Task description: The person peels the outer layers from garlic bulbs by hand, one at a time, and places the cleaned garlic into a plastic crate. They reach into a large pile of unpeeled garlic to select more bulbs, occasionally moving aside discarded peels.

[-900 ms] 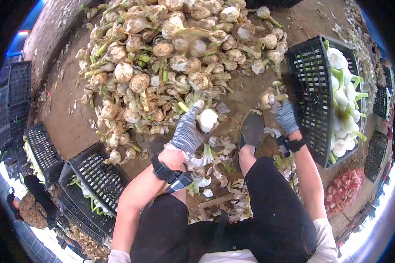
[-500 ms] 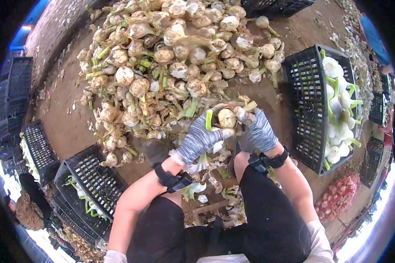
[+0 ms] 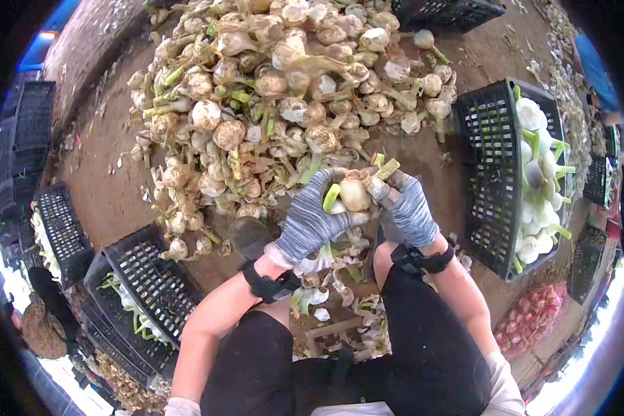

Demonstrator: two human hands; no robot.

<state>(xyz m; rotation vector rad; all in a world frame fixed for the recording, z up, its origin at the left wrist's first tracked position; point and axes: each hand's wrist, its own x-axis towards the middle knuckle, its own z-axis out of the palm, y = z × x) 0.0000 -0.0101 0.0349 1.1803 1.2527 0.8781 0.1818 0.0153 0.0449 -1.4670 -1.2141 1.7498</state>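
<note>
Above my knees, both gloved hands meet at a garlic bulb with a short cut stem. My left hand is wrapped round the bulb's left side, and a green stem sticks up by its thumb, seemingly from a second bulb mostly hidden in the palm. On the bulb's right, the fingers of my right hand pinch at its brownish outer skin and stem. The bulb's front looks smooth and pale. Just beyond lies a large heap of soiled garlic with dry leaves and stems.
A black crate of clean white garlic stands at right, a red mesh sack below it. More black crates are at left, and another crate at the top. Peeled skins litter the ground between my feet.
Dirty skin has come off the bulb's front, which now shows paler. Both hands stay close together around it. The whole view has shifted slightly.
</note>
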